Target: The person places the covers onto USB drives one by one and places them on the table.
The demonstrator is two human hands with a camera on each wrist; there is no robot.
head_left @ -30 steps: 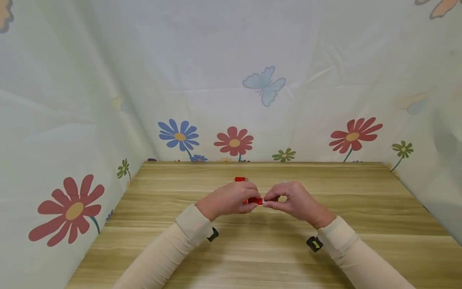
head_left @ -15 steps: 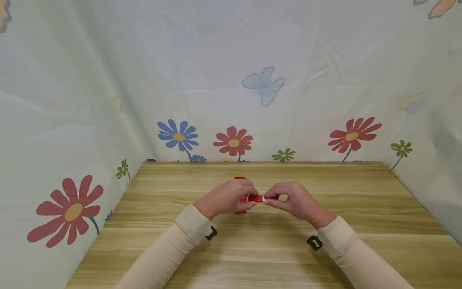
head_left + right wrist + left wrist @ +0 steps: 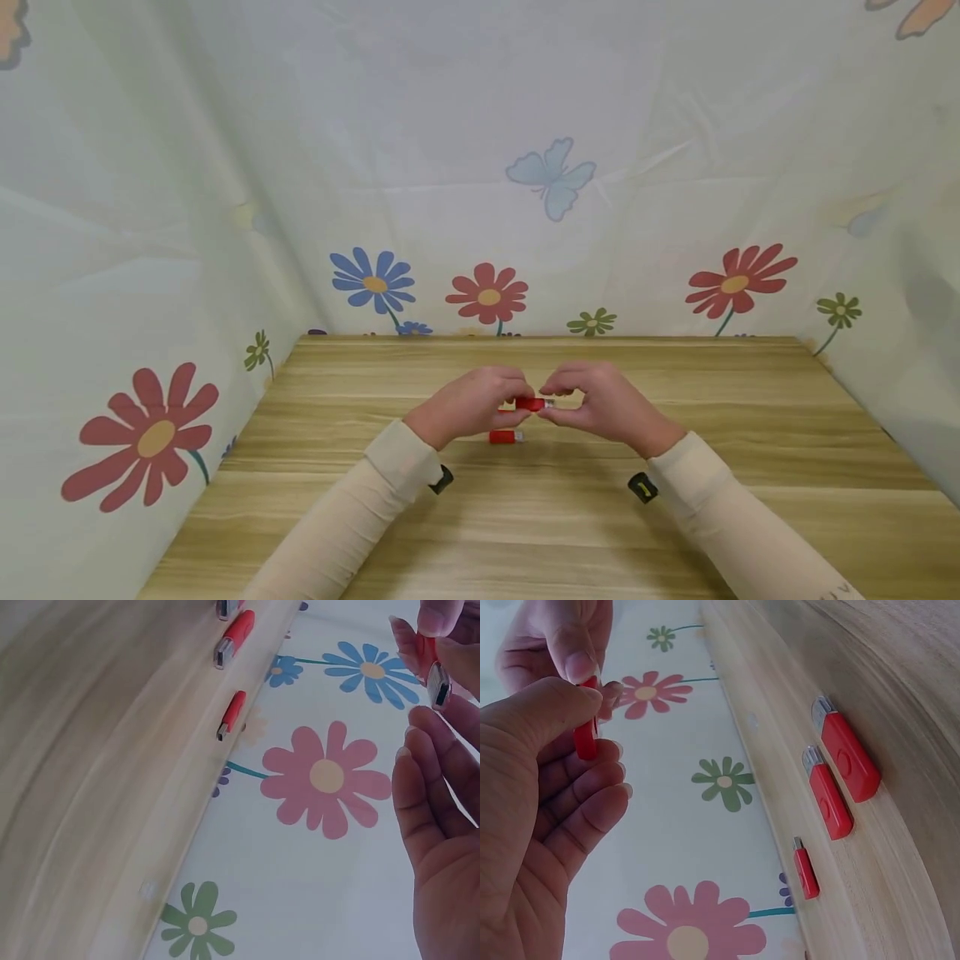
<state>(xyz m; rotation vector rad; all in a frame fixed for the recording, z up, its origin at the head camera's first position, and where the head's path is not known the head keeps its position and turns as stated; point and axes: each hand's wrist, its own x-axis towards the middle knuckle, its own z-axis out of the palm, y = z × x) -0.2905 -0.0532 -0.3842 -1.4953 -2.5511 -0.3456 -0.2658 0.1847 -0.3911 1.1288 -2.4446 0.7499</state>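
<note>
My left hand pinches a red USB flash drive between thumb and fingertips, above the table. Its silvery plug end points toward my right hand. In the left wrist view the drive appears edge-on, the right thumb at its far end. Seen from the right wrist, the plug end sits just over my right fingertips, which are spread and extended. Three more red flash drives lie on the table in a row: a large one, a medium one and a small one.
The wood-grain table is bounded by white curtains printed with flowers and butterflies. A small clear piece lies on the table near its far edge. In the head view the left hand covers part of the row of drives.
My right fingers have loosened from the drive's pale end and spread, the thumb now by its middle. Both hands have shifted slightly up and away, uncovering the nearest drive on the table.
</note>
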